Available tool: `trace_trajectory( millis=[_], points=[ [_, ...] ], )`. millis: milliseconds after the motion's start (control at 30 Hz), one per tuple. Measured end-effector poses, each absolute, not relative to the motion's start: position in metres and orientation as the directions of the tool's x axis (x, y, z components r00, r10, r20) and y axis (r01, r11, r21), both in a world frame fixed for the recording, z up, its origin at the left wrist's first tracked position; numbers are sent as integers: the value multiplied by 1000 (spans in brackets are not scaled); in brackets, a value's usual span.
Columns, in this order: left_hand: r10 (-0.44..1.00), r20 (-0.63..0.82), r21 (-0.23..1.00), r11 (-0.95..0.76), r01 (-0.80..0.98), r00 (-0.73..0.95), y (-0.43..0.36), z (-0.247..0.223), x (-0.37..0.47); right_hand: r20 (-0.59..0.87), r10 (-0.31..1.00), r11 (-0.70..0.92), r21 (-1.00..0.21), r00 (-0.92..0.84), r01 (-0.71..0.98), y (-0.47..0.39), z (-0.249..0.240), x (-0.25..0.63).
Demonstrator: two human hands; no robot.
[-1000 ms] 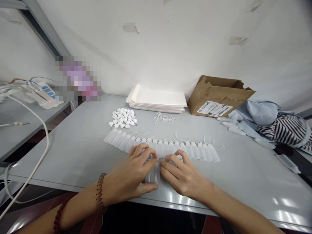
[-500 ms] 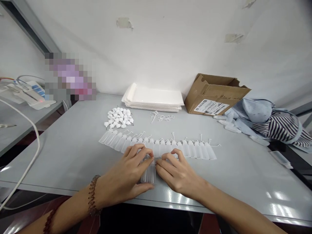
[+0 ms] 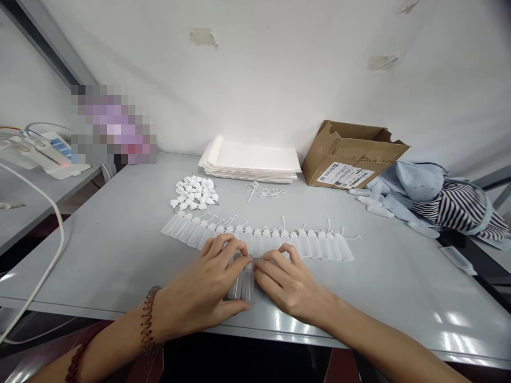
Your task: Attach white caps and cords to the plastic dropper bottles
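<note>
Small clear plastic sleeves (image 3: pixel 241 287) lie side by side close to the table's front edge. My left hand (image 3: pixel 211 284) curves around them, fingers at their upper end and thumb at the lower end, closed on them. Beside their upper right corner, my right hand (image 3: pixel 289 282) is closed, thumb and fingers together; whatever it pinches is too small and covered to name. Just beyond both hands runs a long row of translucent sleeves (image 3: pixel 315 246) with white tops and thin white strings. My left hand hides part of that row.
A heap of small white caps (image 3: pixel 194 191) and some white strings (image 3: pixel 265 190) lie behind the row. Against the wall are a stack of white sheets (image 3: pixel 255 159) and a cardboard box (image 3: pixel 351 154). Cloth (image 3: pixel 451 199) and loose clear sleeves (image 3: pixel 377 209) sit right; a cable (image 3: pixel 59 234) hangs left.
Both hands stay nearly in place. The left hand and the clear sleeves under it have shifted very slightly left, and the sleeves now spread apart a little at their lower end.
</note>
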State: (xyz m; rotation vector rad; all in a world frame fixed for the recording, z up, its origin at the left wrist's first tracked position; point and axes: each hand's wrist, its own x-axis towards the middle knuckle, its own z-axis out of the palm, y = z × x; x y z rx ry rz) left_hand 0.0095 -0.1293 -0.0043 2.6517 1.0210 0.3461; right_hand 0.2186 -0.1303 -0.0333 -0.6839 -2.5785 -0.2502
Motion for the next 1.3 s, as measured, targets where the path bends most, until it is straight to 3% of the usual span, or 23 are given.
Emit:
trace_trajectory(
  millis=[267,433,533,600,667,767,833,900,1000,1300],
  points=[
    [691,177,388,-704,595,701,-129,-3,5,472,418,871,34,-776,490,-129,-33,220],
    [708,231,415,-692,591,667,-118,5,2,525,521,842,-183,-673,508,-126,-14,226],
    [741,261,433,-663,611,619,-102,10,4,589,601,771,-248,-540,587,-113,0,244],
    [778,276,437,-625,647,565,-87,13,5,636,657,675,-257,-404,692,-100,9,266],
    [808,264,413,-588,696,526,-66,15,6,608,761,475,-284,-227,833,-86,16,296],
    [834,201,325,-551,768,514,-31,11,9,345,923,-73,-275,170,959,-70,24,346],
    [848,165,211,-529,822,503,-9,5,13,144,896,-396,-164,419,904,-66,26,378],
    [842,152,171,-538,826,517,10,-1,19,78,832,-536,-145,550,831,-66,26,405],
    [826,138,118,-562,819,546,30,-6,31,60,773,-617,-157,631,771,-68,22,435],
    [775,113,-75,-618,783,622,46,-1,52,69,801,-585,-125,595,801,-66,6,474]
  ],
)
